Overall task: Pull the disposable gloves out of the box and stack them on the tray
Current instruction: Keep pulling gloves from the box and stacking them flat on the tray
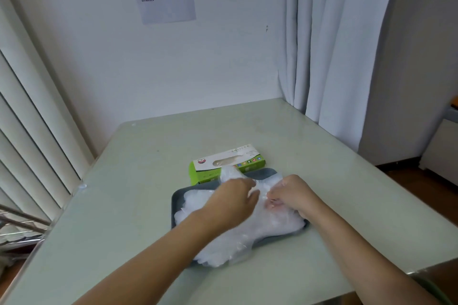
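While pinching one clear glove (260,186) between them, left hand (233,197) and right hand (293,193) hovering over dark tray (176,205), fingers curling into film. Glove stretching crosswise, hand to hand, just nearside of green box (223,163). Pile (223,240) lying directly beneath, toward person: thin, crinkly, translucent, overhanging near rim. Both hands equally near.

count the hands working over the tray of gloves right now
2. The left hand grips a clear glove over the middle of the tray. The right hand pinches the same film further right, above the glove pile. No other hands show.
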The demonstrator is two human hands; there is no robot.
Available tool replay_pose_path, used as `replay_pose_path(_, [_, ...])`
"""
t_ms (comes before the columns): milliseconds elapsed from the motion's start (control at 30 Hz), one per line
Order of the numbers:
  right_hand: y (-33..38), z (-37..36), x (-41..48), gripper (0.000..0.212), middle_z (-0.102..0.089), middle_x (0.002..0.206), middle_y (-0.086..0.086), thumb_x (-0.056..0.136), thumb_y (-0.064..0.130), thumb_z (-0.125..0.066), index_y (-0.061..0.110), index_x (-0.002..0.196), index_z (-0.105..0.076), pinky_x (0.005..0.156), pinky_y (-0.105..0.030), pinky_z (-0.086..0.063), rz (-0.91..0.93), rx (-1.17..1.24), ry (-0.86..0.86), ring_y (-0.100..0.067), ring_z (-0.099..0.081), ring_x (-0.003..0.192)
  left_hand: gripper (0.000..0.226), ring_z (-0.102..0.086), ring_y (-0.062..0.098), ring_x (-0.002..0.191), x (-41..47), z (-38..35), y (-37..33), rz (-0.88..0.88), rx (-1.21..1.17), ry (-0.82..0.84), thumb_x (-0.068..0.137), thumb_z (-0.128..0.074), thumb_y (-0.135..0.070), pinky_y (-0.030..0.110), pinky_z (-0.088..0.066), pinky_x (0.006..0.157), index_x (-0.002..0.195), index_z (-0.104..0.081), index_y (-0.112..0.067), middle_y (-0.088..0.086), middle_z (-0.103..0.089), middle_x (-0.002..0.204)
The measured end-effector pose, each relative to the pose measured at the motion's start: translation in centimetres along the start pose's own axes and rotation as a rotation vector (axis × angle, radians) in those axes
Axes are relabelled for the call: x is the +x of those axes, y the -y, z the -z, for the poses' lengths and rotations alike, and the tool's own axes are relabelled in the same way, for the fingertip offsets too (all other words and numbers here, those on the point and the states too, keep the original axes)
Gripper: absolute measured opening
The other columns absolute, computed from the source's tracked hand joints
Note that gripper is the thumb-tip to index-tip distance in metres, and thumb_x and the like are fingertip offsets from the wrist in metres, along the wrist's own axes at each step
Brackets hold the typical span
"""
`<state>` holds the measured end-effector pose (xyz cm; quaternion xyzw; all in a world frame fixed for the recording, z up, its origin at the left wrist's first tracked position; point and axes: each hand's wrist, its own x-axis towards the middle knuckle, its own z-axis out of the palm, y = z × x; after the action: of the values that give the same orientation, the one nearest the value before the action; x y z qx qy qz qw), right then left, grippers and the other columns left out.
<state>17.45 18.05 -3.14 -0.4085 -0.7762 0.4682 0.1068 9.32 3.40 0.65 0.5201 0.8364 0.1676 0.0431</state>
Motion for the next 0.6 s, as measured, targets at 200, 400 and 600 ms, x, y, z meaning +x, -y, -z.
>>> replay_pose_path(200, [0.5, 1.5, -1.0, 0.022, -0.060, 0.074, -0.010, 0.075, 0.010, -0.076, 0.009, 0.083, -0.056, 0.051, -0.023, -0.045, 0.010, -0.096, 0.129, -0.021, -0.058, 0.059, 0.078, 0.005, 0.020, 0.149, 0.3, -2.0, 2.5, -0.024, 0.235, 0.457, 0.098, -0.031, -0.056, 0.044, 0.002, 0.120, 0.155, 0.003, -0.015, 0.000, 0.006, 0.162])
replay_pose_path(400, [2.0, 5.3, -1.8, 0.039, -0.061, 0.079, -0.004, 0.071, 0.002, -0.076, 0.010, 0.101, -0.054, 0.064, -0.028, -0.051, 0.089, -0.428, 0.059, -0.020, -0.064, 0.066, 0.068, 0.008, 0.017, 0.149, 1.1, -1.4, 4.1, -0.043, 0.159, 0.531, 0.100, -0.027, -0.055, 0.043, 0.004, 0.118, 0.154, 0.003, -0.026, -0.007, 0.008, 0.162])
replay_pose_path(600, [3.9, 1.6, -3.8, 0.034, -0.066, 0.108, 0.001, 0.086, 0.005, -0.056, 0.020, 0.115, -0.064, 0.081, -0.022, -0.045, 0.524, -0.489, 0.142, -0.015, -0.061, 0.099, 0.069, 0.008, 0.019, 0.149, 1.2, -1.8, 4.5, -0.084, 0.168, 0.516, 0.100, -0.029, -0.054, 0.047, 0.002, 0.118, 0.154, 0.006, -0.028, -0.006, 0.010, 0.161])
